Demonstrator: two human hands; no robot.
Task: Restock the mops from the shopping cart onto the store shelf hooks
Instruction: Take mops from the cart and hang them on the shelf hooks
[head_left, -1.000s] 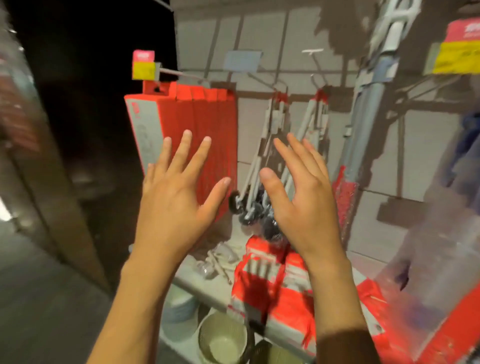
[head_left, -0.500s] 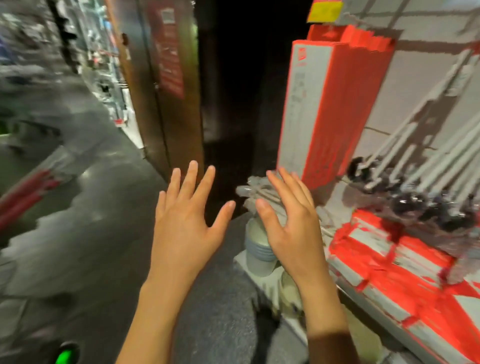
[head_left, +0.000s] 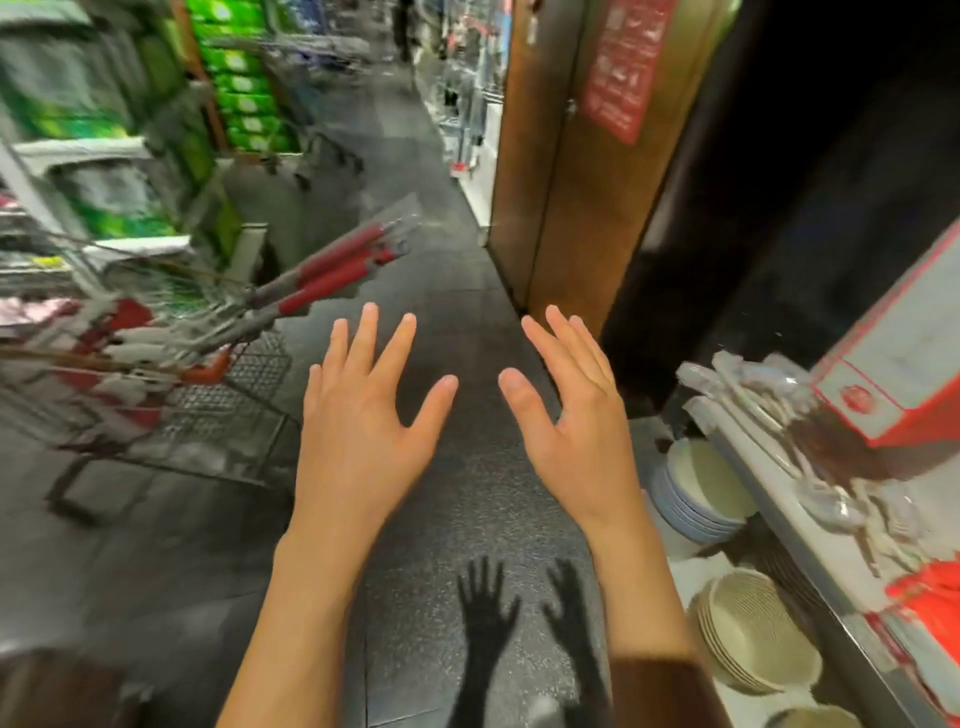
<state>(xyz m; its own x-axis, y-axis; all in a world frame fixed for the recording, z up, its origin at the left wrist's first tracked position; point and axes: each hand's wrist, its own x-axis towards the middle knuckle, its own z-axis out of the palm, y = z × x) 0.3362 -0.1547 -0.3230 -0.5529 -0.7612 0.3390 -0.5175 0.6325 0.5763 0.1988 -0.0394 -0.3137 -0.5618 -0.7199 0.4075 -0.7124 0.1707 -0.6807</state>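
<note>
Hovering side by side over the dark aisle floor (head_left: 457, 519), the left hand (head_left: 363, 431) and right hand (head_left: 576, 426) are both held out with backs toward the camera. Each grip is apart: fingers straight and spread, thumbs angled toward one another, nothing held or touched. Their two shadows fall on the floor below, between the forearms.

The mops (head_left: 311, 280) lie in the cart (head_left: 218, 405) at the left, well apart from the left hand. Their grey-and-red handles stick out over the cart's rim, slanting up toward the middle of the aisle, and the white and red parts are bundled inside the wire basket. That side is blurred, so how many mops there are cannot be told.

The shelf (head_left: 779, 499) runs along the right edge, near the right hand but not touching it. On it stands a red and white box (head_left: 893, 364), with some clear-wrapped items just beside it at the shelf's near corner. Under the shelf sit a stack of pale blue plates (head_left: 696, 493) and, closer to the camera, a stack of cream bowls (head_left: 753, 629). No hooks can be made out.

A brown pillar (head_left: 561, 171) carrying a red notice (head_left: 623, 62) rises beyond the right hand. Green packages (head_left: 244, 78) fill the far left shelving.
</note>
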